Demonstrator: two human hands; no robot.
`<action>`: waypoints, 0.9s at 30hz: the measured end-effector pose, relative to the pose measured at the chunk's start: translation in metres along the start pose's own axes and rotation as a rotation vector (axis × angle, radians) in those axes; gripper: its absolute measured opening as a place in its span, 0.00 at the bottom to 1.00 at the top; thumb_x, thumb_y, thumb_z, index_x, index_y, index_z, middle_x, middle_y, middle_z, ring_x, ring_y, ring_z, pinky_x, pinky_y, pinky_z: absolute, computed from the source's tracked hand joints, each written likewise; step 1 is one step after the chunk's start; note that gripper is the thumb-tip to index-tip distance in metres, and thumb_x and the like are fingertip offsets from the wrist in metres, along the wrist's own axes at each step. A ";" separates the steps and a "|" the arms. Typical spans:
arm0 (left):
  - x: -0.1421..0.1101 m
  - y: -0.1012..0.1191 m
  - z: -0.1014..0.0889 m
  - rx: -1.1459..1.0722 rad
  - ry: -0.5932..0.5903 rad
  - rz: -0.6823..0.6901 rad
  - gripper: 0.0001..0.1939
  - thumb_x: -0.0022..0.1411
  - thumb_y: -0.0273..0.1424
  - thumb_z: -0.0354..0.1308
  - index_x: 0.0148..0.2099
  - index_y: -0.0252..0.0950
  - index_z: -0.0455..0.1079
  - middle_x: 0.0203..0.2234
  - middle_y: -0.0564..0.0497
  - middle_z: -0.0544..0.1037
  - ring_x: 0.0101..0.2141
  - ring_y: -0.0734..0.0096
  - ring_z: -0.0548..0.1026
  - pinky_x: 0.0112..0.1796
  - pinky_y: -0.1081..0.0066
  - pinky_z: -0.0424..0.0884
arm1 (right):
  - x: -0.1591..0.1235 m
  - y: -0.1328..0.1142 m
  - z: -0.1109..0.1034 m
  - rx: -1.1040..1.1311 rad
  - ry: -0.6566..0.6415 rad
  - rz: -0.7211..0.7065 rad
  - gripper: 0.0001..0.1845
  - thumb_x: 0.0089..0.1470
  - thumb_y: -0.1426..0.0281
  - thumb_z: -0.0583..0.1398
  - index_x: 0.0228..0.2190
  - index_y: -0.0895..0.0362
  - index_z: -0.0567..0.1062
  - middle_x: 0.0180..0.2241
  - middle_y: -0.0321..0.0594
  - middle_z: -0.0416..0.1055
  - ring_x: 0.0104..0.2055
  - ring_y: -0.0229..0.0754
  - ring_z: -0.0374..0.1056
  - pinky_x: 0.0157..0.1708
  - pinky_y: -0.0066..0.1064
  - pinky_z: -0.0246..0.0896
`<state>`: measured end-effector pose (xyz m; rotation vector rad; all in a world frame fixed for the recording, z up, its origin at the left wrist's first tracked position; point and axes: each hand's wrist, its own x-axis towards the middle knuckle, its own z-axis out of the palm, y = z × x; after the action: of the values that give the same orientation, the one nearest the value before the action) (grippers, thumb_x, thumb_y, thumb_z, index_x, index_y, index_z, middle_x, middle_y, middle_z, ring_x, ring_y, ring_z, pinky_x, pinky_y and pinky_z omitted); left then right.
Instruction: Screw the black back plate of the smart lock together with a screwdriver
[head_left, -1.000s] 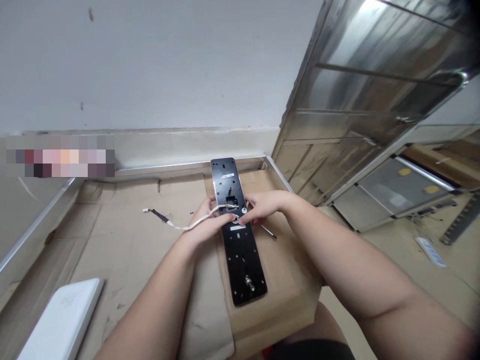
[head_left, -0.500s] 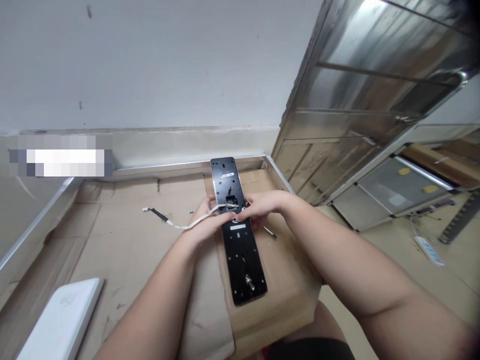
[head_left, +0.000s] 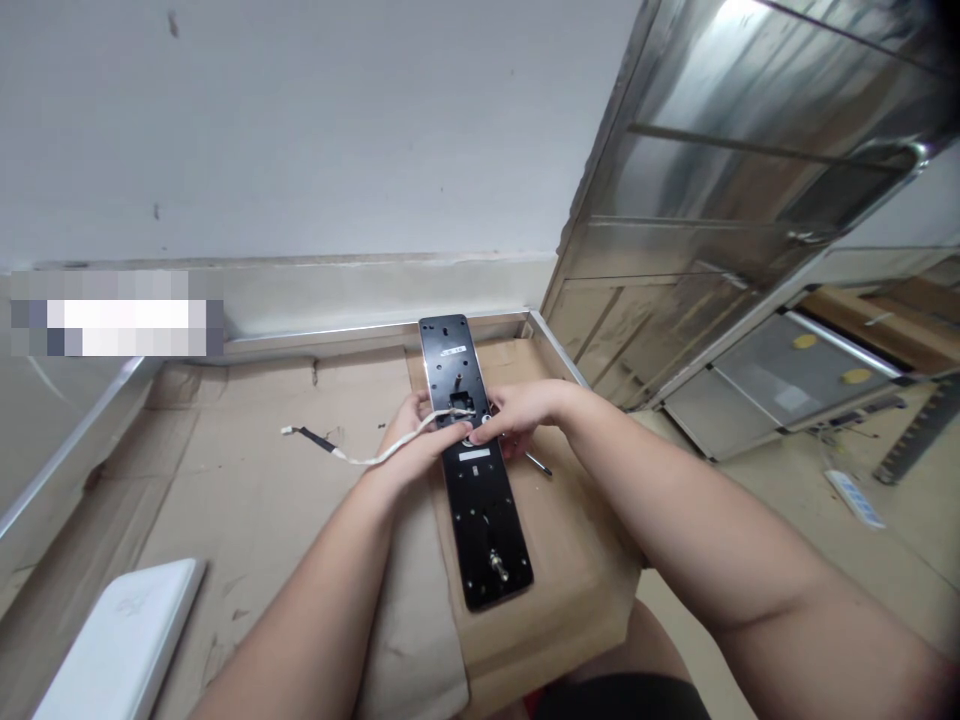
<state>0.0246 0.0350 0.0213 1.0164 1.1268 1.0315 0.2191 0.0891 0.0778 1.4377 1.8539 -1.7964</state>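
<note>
At centre frame, the left hand (head_left: 416, 448) grips the edge of a black door-lock panel (head_left: 480, 515), a white cable (head_left: 382, 458) across it; the right hand (head_left: 521, 415) grips narrowly on the panel too.

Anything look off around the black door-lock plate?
The white cable stands out: it runs from the plate's opening over the left hand, and its connector end lies loose on the cardboard, plugged into nothing.
</note>
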 end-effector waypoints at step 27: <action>-0.002 0.001 -0.011 0.057 -0.139 -0.016 0.39 0.50 0.30 0.73 0.60 0.37 0.58 0.54 0.39 0.76 0.52 0.53 0.77 0.51 0.58 0.75 | 0.004 0.005 -0.005 0.036 -0.044 -0.007 0.35 0.43 0.55 0.72 0.46 0.56 0.65 0.37 0.39 0.75 0.31 0.39 0.75 0.31 0.33 0.76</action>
<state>0.0130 0.0345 0.0206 1.1057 1.0539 0.9060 0.2230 0.0945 0.0730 1.3933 1.8165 -1.8588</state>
